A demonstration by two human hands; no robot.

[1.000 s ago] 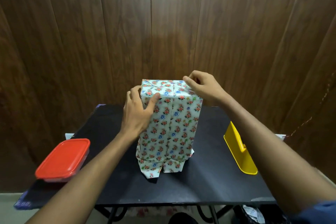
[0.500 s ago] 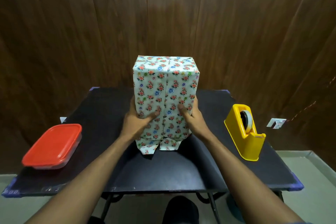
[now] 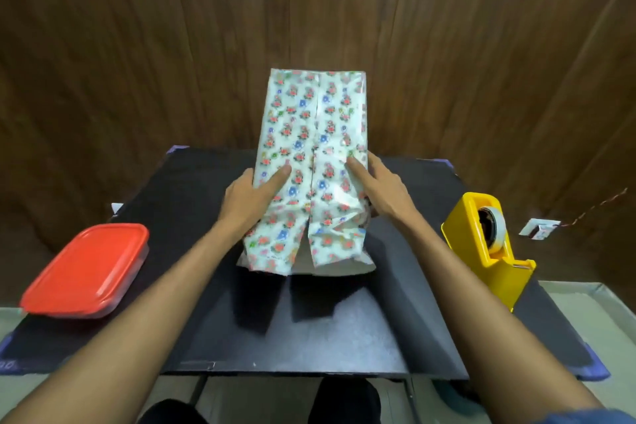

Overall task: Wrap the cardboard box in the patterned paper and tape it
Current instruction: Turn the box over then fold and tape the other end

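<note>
While both hands grip it, the wrapped box [image 3: 311,162] has tipped back off the table [image 3: 344,327].
Left hand [image 3: 249,198] and right hand [image 3: 382,188] clasp its sides; fingers behind are hidden, loose lower paper blurred.

No legible text, label, brand or number is to be found. Only a floral print is borne by the patterned paper [image 3: 311,162].
</note>
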